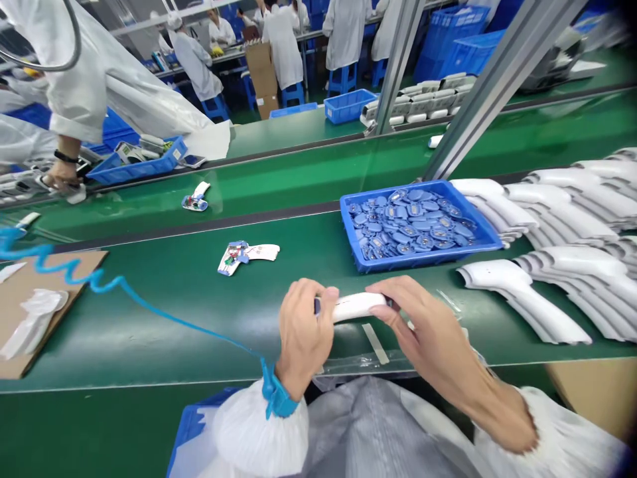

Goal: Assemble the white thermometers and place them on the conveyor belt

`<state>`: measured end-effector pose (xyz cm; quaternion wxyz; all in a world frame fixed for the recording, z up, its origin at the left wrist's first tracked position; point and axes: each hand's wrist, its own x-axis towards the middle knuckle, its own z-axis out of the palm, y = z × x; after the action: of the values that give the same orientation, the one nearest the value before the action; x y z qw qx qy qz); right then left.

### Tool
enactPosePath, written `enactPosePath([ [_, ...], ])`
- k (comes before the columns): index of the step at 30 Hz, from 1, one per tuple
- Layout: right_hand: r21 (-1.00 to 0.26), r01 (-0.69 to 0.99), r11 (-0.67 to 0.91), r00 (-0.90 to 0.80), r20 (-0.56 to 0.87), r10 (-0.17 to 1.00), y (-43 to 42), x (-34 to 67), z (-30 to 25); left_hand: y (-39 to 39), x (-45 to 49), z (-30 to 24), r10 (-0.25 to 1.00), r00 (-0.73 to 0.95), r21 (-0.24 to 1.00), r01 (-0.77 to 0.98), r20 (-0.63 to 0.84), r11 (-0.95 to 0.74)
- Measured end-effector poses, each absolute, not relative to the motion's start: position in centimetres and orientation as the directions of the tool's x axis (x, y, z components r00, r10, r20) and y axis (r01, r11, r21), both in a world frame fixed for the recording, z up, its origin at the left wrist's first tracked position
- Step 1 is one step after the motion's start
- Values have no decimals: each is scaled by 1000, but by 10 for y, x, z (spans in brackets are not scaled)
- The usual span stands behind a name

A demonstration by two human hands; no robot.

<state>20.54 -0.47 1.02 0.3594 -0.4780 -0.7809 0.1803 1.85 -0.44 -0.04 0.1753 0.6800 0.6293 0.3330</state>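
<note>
My left hand (303,332) and my right hand (423,318) both grip a white plastic thermometer-style housing (355,307), held level just above the green belt (199,332). Its left end shows a dark blue edge, and my fingers hide part of it. A blue coiled cord (99,282) runs to a blue wrist strap (276,392) on my left wrist. Beyond my hands sits a blue tray (423,260) heaped with small blue parts (411,222). Several white pistol-shaped housings (522,299) lie in rows to my right.
A white-and-blue circuit assembly (239,257) lies on the belt left of the tray. A cardboard sheet (34,312) with a clear plastic bag is at far left. A co-worker's hand (62,176) works across the belt beside a blue crate (137,162). Metal posts (497,86) rise beyond.
</note>
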Motion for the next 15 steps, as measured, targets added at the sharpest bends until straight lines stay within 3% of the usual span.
enactPosePath([
  [3, -627, 631, 457, -339, 307, 889, -18, 206, 10, -6, 27, -13, 953, -220, 683, 731, 210, 18],
  [7, -618, 644, 450, -343, 292, 893, -34, 196, 0, -1, 30, -19, 927, -131, 554, 827, 351, -93],
  [9, -656, 636, 407, -330, 246, 911, -37, 193, -8, -1, 25, -16, 941, -62, 547, 826, 332, -138],
  [11, -744, 615, 261, -271, 111, 956, -34, 192, -15, -6, 17, -12, 955, -30, 609, 776, 294, -163],
  [13, -844, 536, -21, -176, -137, 975, -26, 193, -20, -13, 9, -11, 954, -54, 705, 687, 295, -179],
  [15, -846, 396, -357, -182, -454, 872, -18, 193, -22, -17, 4, -14, 938, -152, 787, 594, 312, -166],
])
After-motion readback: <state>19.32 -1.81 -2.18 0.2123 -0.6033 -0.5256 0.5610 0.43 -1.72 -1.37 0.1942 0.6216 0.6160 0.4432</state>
